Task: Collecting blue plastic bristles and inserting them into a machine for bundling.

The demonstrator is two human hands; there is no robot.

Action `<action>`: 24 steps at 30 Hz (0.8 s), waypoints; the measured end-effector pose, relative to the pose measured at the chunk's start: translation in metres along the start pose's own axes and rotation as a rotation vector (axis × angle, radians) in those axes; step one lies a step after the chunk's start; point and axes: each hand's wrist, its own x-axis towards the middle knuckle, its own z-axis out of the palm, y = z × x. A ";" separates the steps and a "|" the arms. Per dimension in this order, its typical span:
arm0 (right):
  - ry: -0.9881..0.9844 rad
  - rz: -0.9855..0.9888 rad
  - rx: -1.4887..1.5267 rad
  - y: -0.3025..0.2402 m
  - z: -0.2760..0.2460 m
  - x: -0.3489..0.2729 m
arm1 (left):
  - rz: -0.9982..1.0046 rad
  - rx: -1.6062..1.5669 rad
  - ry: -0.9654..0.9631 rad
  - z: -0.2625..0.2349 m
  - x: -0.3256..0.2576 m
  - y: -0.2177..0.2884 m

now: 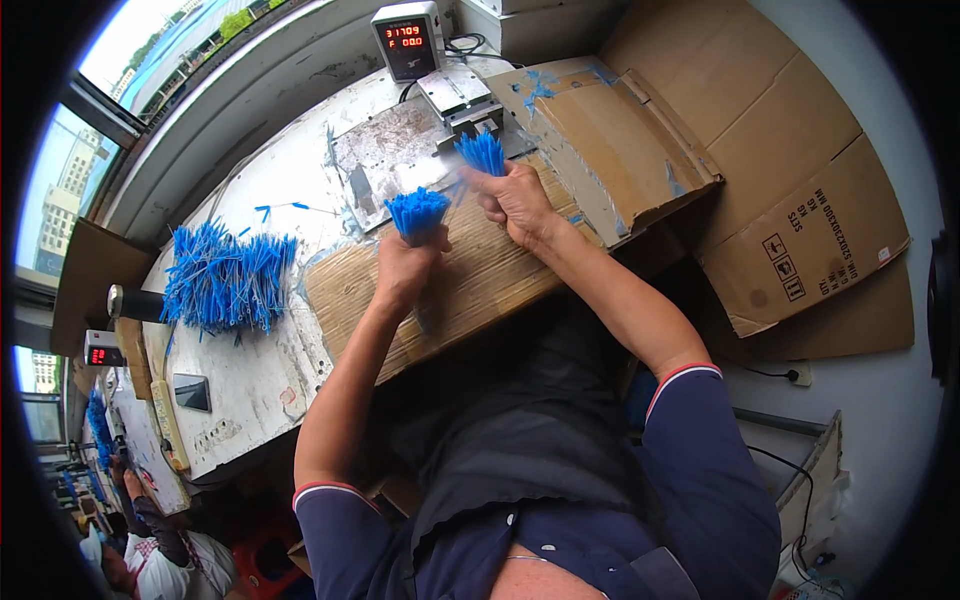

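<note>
My left hand (405, 268) is closed around a bundle of thin blue-ended strips (417, 212), whose blue ends fan out above the fist. My right hand (520, 205) grips a second bundle of thin blue-ended strips (481, 153), held a little higher and farther to the right. Both hands are over a flat cardboard sheet (350, 290) along the near edge of the table. To the left, a large heap of the same strips (228, 278) lies on the white tabletop, blue parts mixed with pale thin stems. The lower ends of the held bundles are mostly hidden or blurred.
A counter box with red digits (408, 42) stands behind a small metal machine (462, 98). At the right are a cardboard box (610, 140) and a large open carton (800, 210). A phone (192, 393) and a power strip (168, 425) lie left. Another person (180, 570) sits lower left.
</note>
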 end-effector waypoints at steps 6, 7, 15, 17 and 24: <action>-0.036 -0.035 -0.108 -0.001 -0.012 0.006 | -0.024 0.032 -0.055 0.002 0.001 0.008; -0.055 -0.042 -0.173 -0.002 -0.013 0.005 | -0.025 0.032 -0.052 0.002 0.001 0.007; -0.134 0.042 -0.169 0.000 -0.010 0.003 | 0.033 -0.056 -0.098 0.001 0.009 -0.006; -0.123 0.066 -0.128 0.002 -0.013 0.003 | 0.028 -0.101 -0.020 0.003 0.012 -0.005; -0.139 0.137 -0.057 0.014 -0.016 -0.002 | -0.019 -0.400 0.166 0.003 0.025 0.012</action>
